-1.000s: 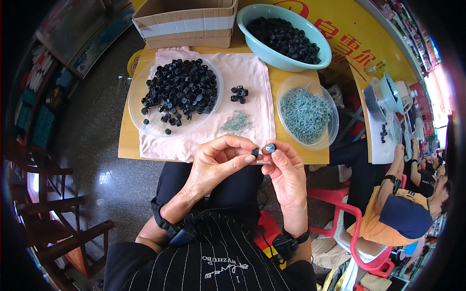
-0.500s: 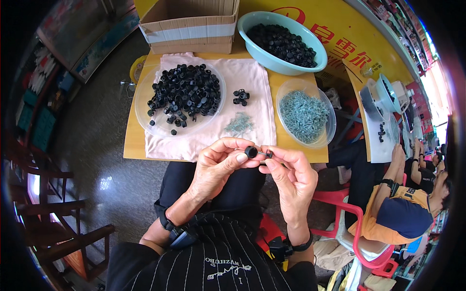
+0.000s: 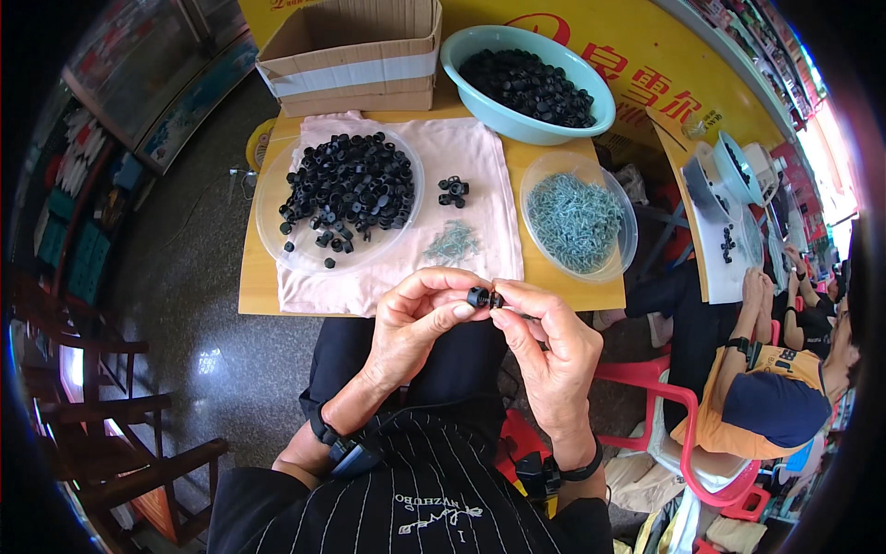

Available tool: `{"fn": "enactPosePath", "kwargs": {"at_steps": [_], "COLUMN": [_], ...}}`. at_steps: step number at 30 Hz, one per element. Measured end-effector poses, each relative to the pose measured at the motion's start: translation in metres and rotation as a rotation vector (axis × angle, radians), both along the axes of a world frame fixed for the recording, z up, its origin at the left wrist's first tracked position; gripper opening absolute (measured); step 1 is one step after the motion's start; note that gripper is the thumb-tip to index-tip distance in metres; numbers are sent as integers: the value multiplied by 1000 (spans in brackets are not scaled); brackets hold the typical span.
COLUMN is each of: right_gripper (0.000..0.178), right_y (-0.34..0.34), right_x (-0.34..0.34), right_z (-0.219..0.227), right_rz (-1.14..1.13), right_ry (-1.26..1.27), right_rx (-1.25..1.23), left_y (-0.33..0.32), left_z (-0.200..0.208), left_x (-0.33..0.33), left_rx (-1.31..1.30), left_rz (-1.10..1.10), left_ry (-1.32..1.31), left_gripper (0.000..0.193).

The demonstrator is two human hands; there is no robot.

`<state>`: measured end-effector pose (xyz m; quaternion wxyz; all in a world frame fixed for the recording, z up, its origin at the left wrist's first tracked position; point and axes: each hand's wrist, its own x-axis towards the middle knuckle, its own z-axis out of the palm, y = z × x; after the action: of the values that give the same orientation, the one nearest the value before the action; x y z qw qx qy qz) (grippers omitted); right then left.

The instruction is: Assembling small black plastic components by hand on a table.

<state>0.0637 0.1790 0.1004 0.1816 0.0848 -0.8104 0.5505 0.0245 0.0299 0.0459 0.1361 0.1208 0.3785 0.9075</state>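
Note:
Over the table's near edge, my left hand pinches a small black plastic cap between thumb and fingers. My right hand grips a smaller black plastic piece, pressed up against the cap's right side. Fingertips cover part of both pieces. Just beyond my hands, loose silvery screws lie on a pale pink cloth, with a small cluster of black parts behind them. A clear round tray to the left bears a heap of black caps.
A clear bowl of screws stands at the table's right. Behind it is a light-blue basin full of black parts, beside an open cardboard box. At far right, a person in an orange-and-navy top sits by a red chair.
The two black pieces have come together; the thin metal shank seen between them earlier no longer shows. The view has shifted slightly.

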Motion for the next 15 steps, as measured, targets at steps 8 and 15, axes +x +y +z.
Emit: {"fn": "enactPosePath", "kwargs": {"at_steps": [8, 15], "right_gripper": [24, 25], "right_y": [2, -2], "right_x": [-1, -1], "right_z": [-10, -9], "right_rz": [-37, -28], "right_ry": [58, 84], "right_rx": [78, 155], "left_y": [1, -3], "left_z": [-11, -13], "left_x": [-1, 0], "left_rx": [-131, -110], "left_rz": [70, 51], "left_ry": [194, 127], "left_gripper": [23, 25]}}
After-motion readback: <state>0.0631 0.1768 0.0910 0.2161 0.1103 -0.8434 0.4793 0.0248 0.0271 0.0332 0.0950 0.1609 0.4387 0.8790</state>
